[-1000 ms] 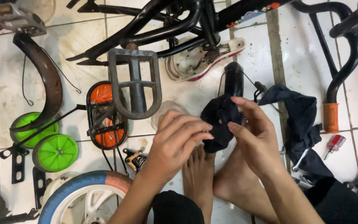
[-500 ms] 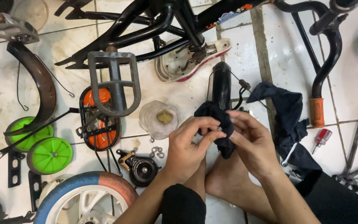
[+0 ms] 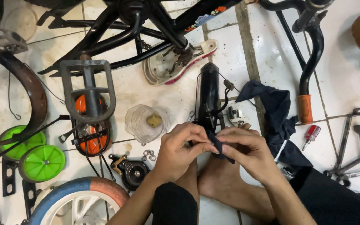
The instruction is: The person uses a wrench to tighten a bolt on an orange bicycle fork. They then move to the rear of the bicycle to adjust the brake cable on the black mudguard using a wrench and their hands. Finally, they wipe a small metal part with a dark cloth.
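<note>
Bare feet [image 3: 221, 183] rest on the tiled floor [image 3: 346, 83]. Above them the left hand [image 3: 180, 148] and right hand [image 3: 246, 150] each have their grip pinched on a dark cloth [image 3: 217, 143]. At twelve o'clock lies a black fender [image 3: 209, 93]; at ten, a clear plastic cup [image 3: 144, 121].

Bicycle repair floor: dismantled bicycle frame [image 3: 146, 29], wrenches [image 3: 355, 154]

No sleeves are worn: both forearms are bare to the elbow. Black trousers [image 3: 338, 200] are worn, with one dark trouser knee [image 3: 173, 206] seen below the left hand [image 3: 180, 148]. Both feet [image 3: 226, 183] are unshod.
</note>
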